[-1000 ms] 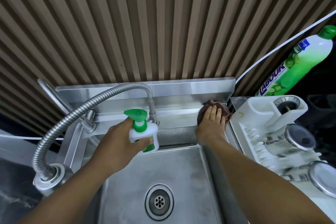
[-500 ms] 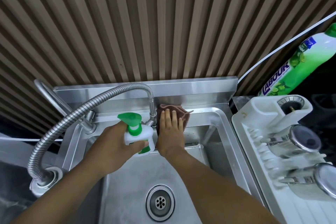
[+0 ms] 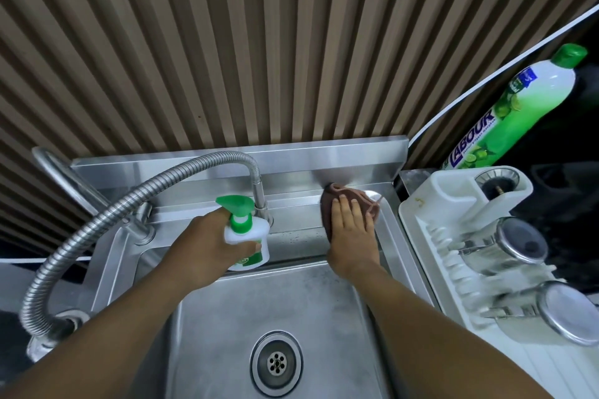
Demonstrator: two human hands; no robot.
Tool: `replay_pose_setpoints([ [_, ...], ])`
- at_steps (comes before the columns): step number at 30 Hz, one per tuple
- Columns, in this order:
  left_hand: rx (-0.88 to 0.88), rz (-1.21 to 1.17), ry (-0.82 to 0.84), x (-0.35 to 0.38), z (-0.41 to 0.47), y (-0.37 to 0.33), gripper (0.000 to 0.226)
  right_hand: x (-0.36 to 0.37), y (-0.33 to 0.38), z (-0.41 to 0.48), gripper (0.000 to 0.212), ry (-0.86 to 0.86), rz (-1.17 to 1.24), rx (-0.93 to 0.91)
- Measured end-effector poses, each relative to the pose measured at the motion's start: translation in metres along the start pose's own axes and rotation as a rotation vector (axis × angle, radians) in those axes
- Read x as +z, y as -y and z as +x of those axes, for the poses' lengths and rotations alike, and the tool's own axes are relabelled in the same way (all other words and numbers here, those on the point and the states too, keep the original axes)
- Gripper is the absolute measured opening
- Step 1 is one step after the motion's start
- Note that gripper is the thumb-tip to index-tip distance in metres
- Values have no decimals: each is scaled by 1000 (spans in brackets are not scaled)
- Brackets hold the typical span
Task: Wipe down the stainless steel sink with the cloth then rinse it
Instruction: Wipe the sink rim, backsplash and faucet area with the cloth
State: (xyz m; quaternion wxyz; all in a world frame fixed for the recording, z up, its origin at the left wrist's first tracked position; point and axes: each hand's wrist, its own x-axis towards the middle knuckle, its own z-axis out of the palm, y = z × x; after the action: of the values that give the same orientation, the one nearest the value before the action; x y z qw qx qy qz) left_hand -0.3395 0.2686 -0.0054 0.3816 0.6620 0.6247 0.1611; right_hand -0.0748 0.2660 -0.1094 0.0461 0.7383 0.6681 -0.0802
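Ribbed slats (image 3: 259, 42) in brown and tan cover the wall behind the brushed stainless steel sink (image 3: 324, 308), whose flat floor looks dull and streaked around the round, perforated drain (image 3: 276, 363). A low steel backsplash (image 3: 324, 152) runs along the sink's rear edge. From the left rear corner a corrugated metal hose (image 3: 97, 230) loops up and over, ending in a straight spout above the back ledge.

My left hand (image 3: 207, 246) grips a small white spray bottle (image 3: 249, 236) with a green trigger head, fingers curled round its body and thumb across the front, holding it over the back of the basin just beside the spout. My right hand (image 3: 353, 236) lies flat, fingers straight and close together, pressing the crumpled brown cloth (image 3: 326, 207) onto the rear ledge at the sink's right corner, where the cloth touches the backsplash.

Just right of the sink sits a white plastic dish rack (image 3: 418, 223) with ridged pegs, holding shiny steel cups (image 3: 518, 246) on their sides. Behind it stands a tall detergent bottle (image 3: 515, 116), white and green, with a green cap.
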Motion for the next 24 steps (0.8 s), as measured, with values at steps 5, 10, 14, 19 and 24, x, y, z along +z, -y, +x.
replay_pose_setpoints([
  [5,3,4,2,4,2,5,41,-2,27,7,102,6,92,219],
  [10,11,1,24,4,4,5,34,2,73,8,98,-19,73,73],
  [14,22,19,29,5,3,6,38,5,100,6,92,-63,97,-147],
  [19,34,22,47,4,2,3,37,4,88,12,92,-57,86,-250],
  [24,12,-10,67,4,0,3,38,-5,59,12,97,-11,78,-68],
])
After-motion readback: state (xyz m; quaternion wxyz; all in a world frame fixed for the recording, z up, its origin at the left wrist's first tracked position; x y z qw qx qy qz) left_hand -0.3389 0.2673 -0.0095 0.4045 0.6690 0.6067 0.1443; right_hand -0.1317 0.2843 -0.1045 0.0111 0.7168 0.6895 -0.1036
